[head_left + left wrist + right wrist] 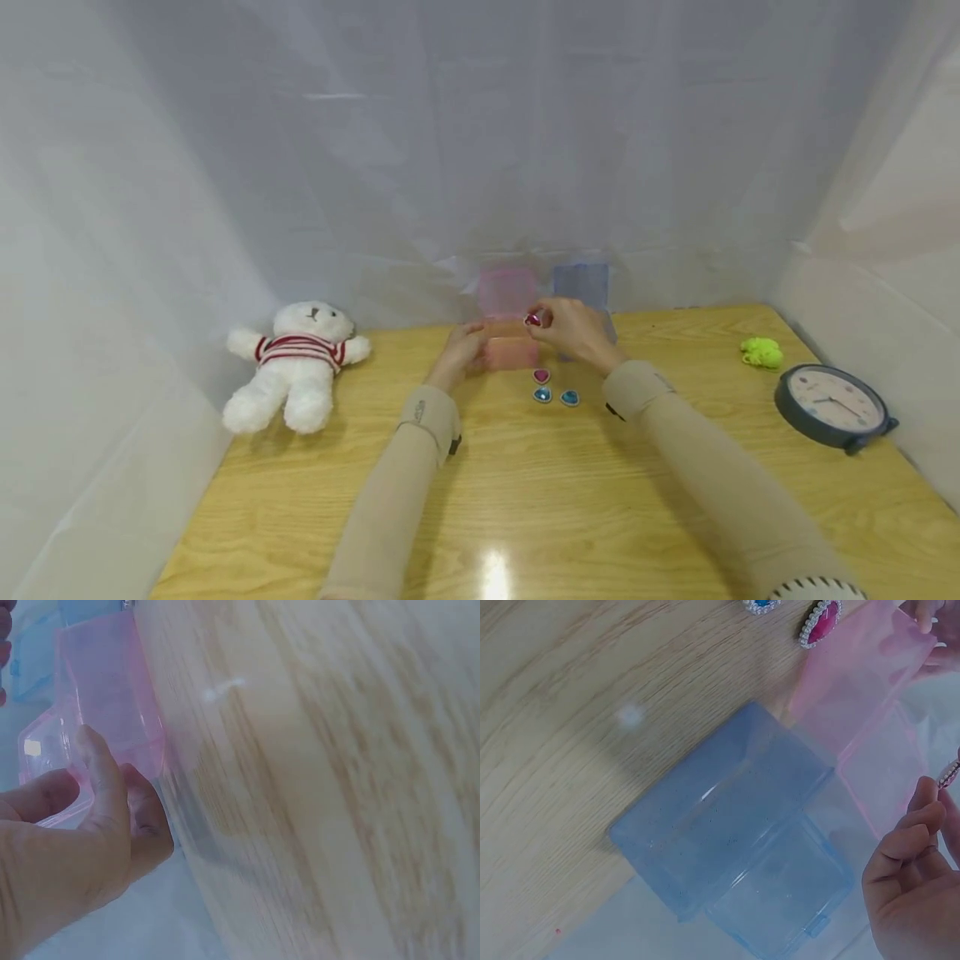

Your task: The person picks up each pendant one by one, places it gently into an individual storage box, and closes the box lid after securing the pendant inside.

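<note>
My left hand (458,354) holds the left end of a clear pink plastic box (512,354), whose lid (507,290) stands raised at the back. In the left wrist view, thumb and fingers are bent at the box's end. Over the box's right part, my right hand (576,329) pinches a red gem (533,320) with a silvery beaded rim between thumb and fingertips. A second red gem (541,376) lies on the table before the box, near two blue gems (542,394). Partly behind the right hand is an open clear blue box (720,810).
A white teddy bear (300,367) in a striped top lies at the left. On the right are a bright yellow-green bundle (762,352) and a dark-rimmed round clock (830,404). Pale sheeting (480,167) rises behind the wooden table (525,492) and along both sides.
</note>
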{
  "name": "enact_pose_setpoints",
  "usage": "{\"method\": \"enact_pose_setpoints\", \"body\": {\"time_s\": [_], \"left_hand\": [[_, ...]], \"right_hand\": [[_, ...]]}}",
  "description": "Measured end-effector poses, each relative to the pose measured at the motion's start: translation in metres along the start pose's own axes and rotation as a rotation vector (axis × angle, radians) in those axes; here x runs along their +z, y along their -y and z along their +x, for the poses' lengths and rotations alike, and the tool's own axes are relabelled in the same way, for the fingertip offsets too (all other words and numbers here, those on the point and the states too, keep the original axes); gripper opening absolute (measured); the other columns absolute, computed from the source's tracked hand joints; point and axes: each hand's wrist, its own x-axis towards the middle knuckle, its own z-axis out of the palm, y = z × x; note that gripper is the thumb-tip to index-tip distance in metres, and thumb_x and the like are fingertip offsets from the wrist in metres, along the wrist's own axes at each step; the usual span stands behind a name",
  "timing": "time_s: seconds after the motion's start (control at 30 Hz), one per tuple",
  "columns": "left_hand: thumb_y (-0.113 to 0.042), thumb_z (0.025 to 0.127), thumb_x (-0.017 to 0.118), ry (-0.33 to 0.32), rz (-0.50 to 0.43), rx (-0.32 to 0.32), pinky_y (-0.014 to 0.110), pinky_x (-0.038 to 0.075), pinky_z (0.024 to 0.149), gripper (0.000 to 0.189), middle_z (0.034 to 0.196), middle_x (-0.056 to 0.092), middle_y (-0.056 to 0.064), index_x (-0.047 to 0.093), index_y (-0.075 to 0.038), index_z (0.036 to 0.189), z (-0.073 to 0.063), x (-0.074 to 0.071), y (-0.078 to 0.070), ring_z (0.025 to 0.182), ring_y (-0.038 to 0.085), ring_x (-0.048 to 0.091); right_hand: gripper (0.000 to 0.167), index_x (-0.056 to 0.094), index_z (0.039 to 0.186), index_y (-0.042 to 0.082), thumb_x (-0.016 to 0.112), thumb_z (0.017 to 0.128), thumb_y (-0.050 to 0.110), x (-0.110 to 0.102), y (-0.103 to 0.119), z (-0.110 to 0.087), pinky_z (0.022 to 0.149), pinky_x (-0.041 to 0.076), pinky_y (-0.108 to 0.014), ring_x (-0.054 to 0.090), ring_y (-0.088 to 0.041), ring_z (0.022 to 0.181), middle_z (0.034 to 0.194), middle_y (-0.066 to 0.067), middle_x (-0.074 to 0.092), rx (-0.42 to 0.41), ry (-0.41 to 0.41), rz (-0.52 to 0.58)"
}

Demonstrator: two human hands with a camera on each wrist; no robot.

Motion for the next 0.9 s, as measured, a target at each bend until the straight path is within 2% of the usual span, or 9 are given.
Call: {"method": "enact_pose_setpoints", "body": {"time_s": [0.27, 0.57, 0.73, 0.9], "left_hand": [[-0.005, 0.108, 0.048, -0.016, 0.004, -0.002, 0.023, 0.056, 0.065, 0.052, 0.084, 0.052, 0.003, 0.042, -0.001, 0.159, -0.001, 0.0, 0.0, 0.07, 0.011, 0.054], [-0.001, 0.105, 0.046, -0.032, 0.009, 0.021, 0.022, 0.052, 0.065, 0.052, 0.086, 0.049, 0.003, 0.043, 0.004, 0.157, -0.006, 0.004, -0.001, 0.073, 0.011, 0.049], [0.002, 0.103, 0.046, -0.047, 0.011, 0.004, 0.022, 0.057, 0.071, 0.054, 0.099, 0.052, 0.009, 0.043, 0.002, 0.157, -0.008, 0.005, -0.002, 0.08, 0.014, 0.053], [0.001, 0.104, 0.043, -0.018, 0.01, 0.001, 0.026, 0.061, 0.077, 0.055, 0.119, 0.055, 0.019, 0.039, 0.002, 0.159, -0.007, 0.004, 0.0, 0.083, 0.016, 0.055]], "right_hand": [[0.034, 0.075, 0.126, 0.017, 0.074, 0.097, 0.034, 0.008, 0.004, 0.007, 0.066, 0.053, -0.031, 0.067, -0.018, 0.079, 0.093, -0.002, 0.075, 0.013, 0.003, 0.03], [0.033, 0.075, 0.126, 0.017, 0.074, 0.096, 0.032, 0.02, 0.007, 0.015, 0.069, 0.054, -0.033, 0.067, -0.019, 0.082, 0.095, -0.001, 0.075, 0.034, 0.025, 0.015], [0.036, 0.074, 0.128, 0.016, 0.074, 0.095, 0.031, 0.025, 0.01, 0.02, 0.074, 0.058, -0.037, 0.07, -0.021, 0.088, 0.099, -0.003, 0.077, 0.044, 0.049, 0.004], [0.035, 0.074, 0.127, 0.016, 0.074, 0.096, 0.031, 0.032, 0.012, 0.024, 0.077, 0.06, -0.039, 0.072, -0.023, 0.091, 0.101, -0.004, 0.077, 0.049, 0.068, 0.002]]}}
